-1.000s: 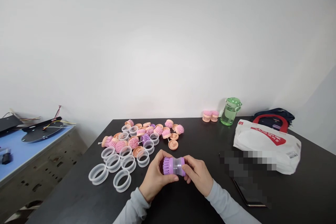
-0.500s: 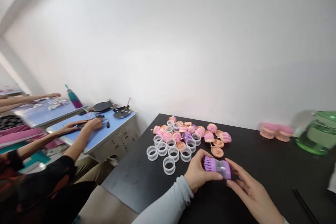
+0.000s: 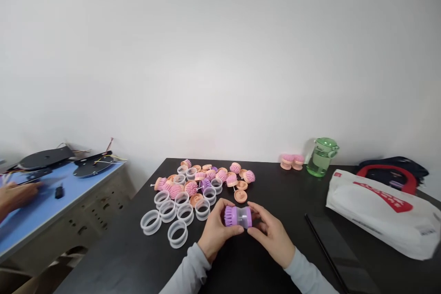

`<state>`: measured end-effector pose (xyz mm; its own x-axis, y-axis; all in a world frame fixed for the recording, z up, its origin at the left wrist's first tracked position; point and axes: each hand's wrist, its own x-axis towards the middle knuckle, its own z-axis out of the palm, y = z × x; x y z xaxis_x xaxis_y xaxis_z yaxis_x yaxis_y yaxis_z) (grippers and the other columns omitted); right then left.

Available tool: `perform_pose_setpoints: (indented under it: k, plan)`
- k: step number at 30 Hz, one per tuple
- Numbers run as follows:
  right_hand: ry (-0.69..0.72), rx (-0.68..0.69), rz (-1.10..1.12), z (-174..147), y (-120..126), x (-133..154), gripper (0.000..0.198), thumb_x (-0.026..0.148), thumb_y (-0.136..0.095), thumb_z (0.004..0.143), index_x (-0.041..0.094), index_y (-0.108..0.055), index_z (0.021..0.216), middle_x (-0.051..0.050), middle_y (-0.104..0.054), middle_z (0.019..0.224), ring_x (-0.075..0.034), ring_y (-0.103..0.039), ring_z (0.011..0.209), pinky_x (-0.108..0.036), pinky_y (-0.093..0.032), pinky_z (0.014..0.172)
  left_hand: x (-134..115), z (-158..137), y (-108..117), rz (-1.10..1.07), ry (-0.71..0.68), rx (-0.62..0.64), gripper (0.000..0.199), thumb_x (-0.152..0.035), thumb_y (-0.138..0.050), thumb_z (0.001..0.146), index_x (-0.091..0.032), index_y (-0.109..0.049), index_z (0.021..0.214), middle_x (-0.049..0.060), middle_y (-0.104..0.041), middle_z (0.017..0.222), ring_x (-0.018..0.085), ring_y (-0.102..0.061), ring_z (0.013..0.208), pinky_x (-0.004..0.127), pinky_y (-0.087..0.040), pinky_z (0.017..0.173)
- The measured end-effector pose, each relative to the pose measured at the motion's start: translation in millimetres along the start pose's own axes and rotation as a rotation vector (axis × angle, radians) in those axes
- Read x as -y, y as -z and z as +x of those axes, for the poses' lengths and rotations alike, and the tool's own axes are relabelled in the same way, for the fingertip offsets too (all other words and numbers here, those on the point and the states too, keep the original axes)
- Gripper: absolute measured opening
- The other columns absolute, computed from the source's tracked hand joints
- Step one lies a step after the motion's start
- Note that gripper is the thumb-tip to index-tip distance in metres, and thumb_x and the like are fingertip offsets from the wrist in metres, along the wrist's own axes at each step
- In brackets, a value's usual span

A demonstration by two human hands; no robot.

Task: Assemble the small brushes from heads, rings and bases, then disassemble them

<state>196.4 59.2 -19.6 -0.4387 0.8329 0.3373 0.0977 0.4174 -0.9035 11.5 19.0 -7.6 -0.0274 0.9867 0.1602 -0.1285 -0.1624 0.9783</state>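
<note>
Between both hands, just above the black table, is a purple scrubbing brush [image 3: 242, 217] lying sideways, with bristles at its left end, a clear middle ring and a purple cap at the right. My left hand [image 3: 217, 227] grips the bristle end and clear middle. The fingertips of my right hand [image 3: 270, 232] pinch the cap end. Left of my hands lie several clear plastic rings [image 3: 178, 234]. Behind them spread pink-bristled brush heads [image 3: 191, 188] with stems, one purple brush head [image 3: 205, 184] and peach round caps [image 3: 240, 196].
Two pink-and-peach brushes [image 3: 297, 162] stand by the wall beside a green lidded jug [image 3: 322, 157]. At right are a white-and-red package [image 3: 382, 213], a dark bag [image 3: 396, 165] and a flat black object [image 3: 339, 252]. A co-worker's hand [image 3: 19, 195] rests over a blue table [image 3: 69, 188].
My view has turned right, bringing the package and bag into sight and cutting off most of the co-worker. Both hands keep their hold on the purple brush.
</note>
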Motion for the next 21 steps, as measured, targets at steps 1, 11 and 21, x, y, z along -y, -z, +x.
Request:
perform_pose_setpoints:
  k: [1,11,21]
  plan:
    - [0.006,0.014,-0.019,0.1,0.1,0.1,0.048,0.032,-0.066,0.082,0.02,-0.055,0.127,-0.011,-0.065,0.115,-0.025,-0.066,0.097,-0.036,-0.059,0.074,-0.5,-0.2,0.0,0.009,-0.003,0.003,0.058,-0.033,-0.09,0.052,-0.021,-0.052,0.094,-0.005,-0.057,0.077,0.014,-0.05,0.071,0.026,-0.037,0.065]
    - [-0.111,0.073,0.008,0.0,-2.5,2.8,0.036,0.047,-0.061,0.085,0.019,-0.059,0.108,-0.003,-0.065,0.084,-0.017,-0.064,0.065,-0.029,-0.058,0.055,-0.6,1.3,-0.2,0.124,-0.066,0.044,0.059,-0.033,-0.09,0.051,-0.021,-0.054,0.096,0.001,-0.061,0.089,0.02,-0.056,0.08,0.029,-0.042,0.067]
    - [-0.091,0.07,-0.096,1.0,-0.9,2.9,0.038,0.037,-0.066,0.082,0.021,-0.062,0.115,-0.006,-0.065,0.1,-0.019,-0.066,0.075,-0.03,-0.057,0.061,-9.5,-3.7,-5.4,0.3,-0.144,-0.011,0.048,-0.013,-0.087,0.05,-0.024,-0.063,0.09,0.001,-0.058,0.096,0.024,-0.052,0.091,0.035,-0.041,0.082]
